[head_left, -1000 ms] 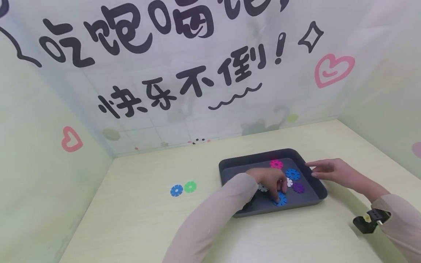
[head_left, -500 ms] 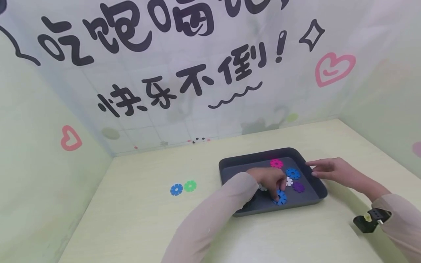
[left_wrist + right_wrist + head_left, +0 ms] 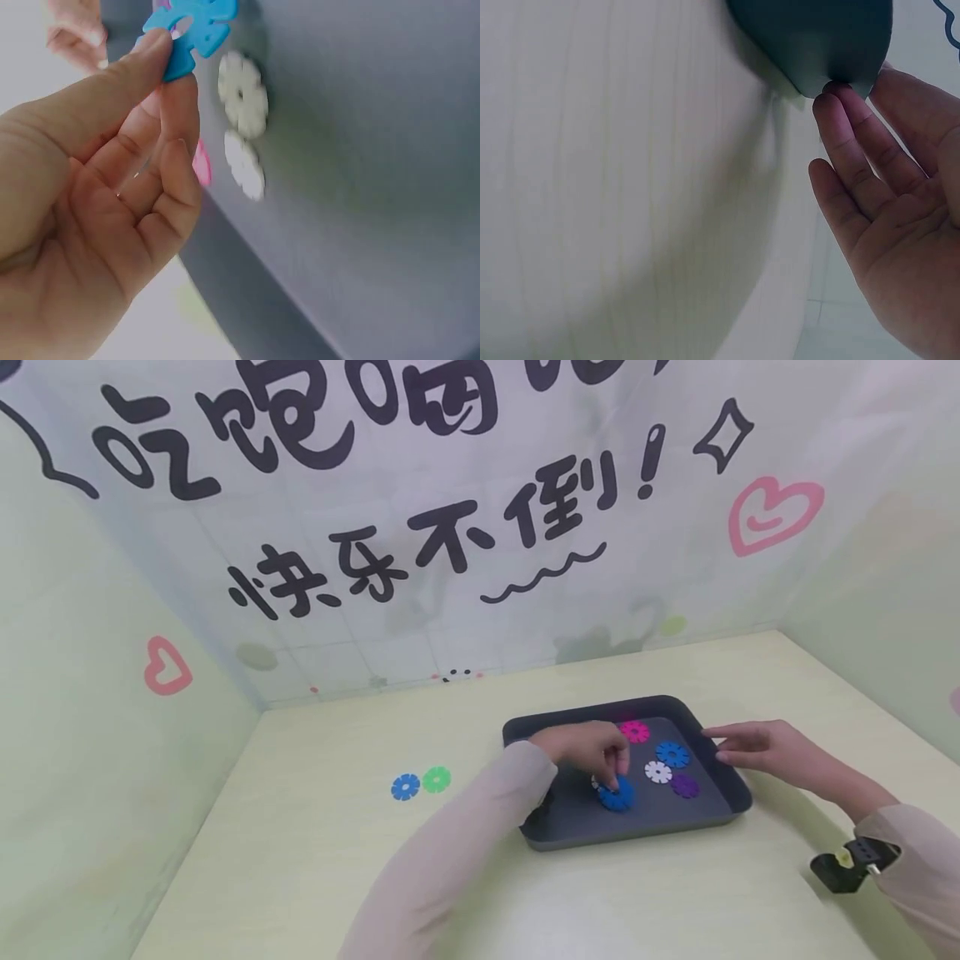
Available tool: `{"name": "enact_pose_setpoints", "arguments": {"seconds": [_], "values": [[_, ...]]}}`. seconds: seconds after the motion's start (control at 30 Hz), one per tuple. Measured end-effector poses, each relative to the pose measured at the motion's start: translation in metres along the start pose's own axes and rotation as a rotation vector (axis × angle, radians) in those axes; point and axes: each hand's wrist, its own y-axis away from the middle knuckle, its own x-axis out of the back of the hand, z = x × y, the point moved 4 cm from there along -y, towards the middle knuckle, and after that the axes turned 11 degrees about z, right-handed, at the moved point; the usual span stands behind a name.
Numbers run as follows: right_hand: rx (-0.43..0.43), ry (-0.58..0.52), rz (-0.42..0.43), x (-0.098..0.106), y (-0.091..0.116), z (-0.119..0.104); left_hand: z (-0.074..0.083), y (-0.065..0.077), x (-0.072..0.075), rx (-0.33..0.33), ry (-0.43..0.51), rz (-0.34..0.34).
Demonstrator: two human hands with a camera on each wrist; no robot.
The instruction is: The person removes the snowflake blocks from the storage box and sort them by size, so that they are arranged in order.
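My left hand [image 3: 588, 747] is over the dark grey tray [image 3: 637, 837], pinching a blue notched plastic snowflake disc [image 3: 617, 795] between thumb and fingers. In the left wrist view the blue disc [image 3: 201, 26] is tilted, held by its edge. Below it, two white discs [image 3: 244, 94] lie on the tray floor. My right hand [image 3: 768, 747] touches the tray's right end with nearly straight fingertips, as the right wrist view shows at the outer wall [image 3: 817, 37]. Inside the tray lie a pink disc [image 3: 634, 732], another blue disc [image 3: 672, 754], a white disc [image 3: 658, 772] and a purple disc [image 3: 685, 786].
On the pale wooden table [image 3: 300, 860], left of the tray, a blue disc [image 3: 406, 787] and a green disc [image 3: 437, 779] lie side by side. A printed cloth wall [image 3: 420, 635] stands behind the table, with side walls left and right.
My left hand has lifted the blue disc from the tray's front part and moved it left and slightly up, uncovering the white disc. The right hand stays at the tray's end.
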Motion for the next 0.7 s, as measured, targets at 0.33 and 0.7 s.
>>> {"name": "enact_pose_setpoints", "arguments": {"seconds": [0.33, 0.7], "values": [[0.026, -0.018, 0.002, 0.0, 0.0, 0.002, -0.025, 0.04, 0.041, 0.002, -0.031, 0.084], [0.042, -0.01, 0.005, 0.0, 0.0, 0.002, -0.068, 0.098, 0.071, 0.071, -0.017, 0.226]]}}
